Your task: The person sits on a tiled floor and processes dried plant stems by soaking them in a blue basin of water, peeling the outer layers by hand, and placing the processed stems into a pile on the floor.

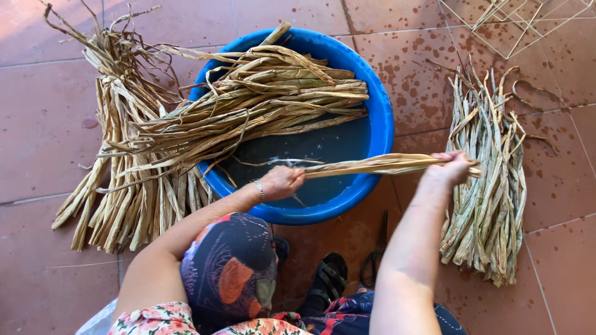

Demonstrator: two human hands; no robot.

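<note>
Two hands, left hand [280, 182] and right hand [452, 166], grip leaf strip [372, 165] ends over basin [380, 118].

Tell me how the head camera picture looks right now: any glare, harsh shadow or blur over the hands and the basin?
Head view: even daylight, no hard shadows on the tile floor; brighter wash at top left. Water in the blue basin shows a small pale glint, no blinding glare. Left hand and right hand on the dried leaf strip look sharp, no motion blur. Floor lines bend slightly at the edges, wide-lens distortion.

Glossy blue plastic basin [380, 118] — dry, fibrous, matt plant strips [372, 165] — rough terracotta floor tiles [37, 124].
</note>
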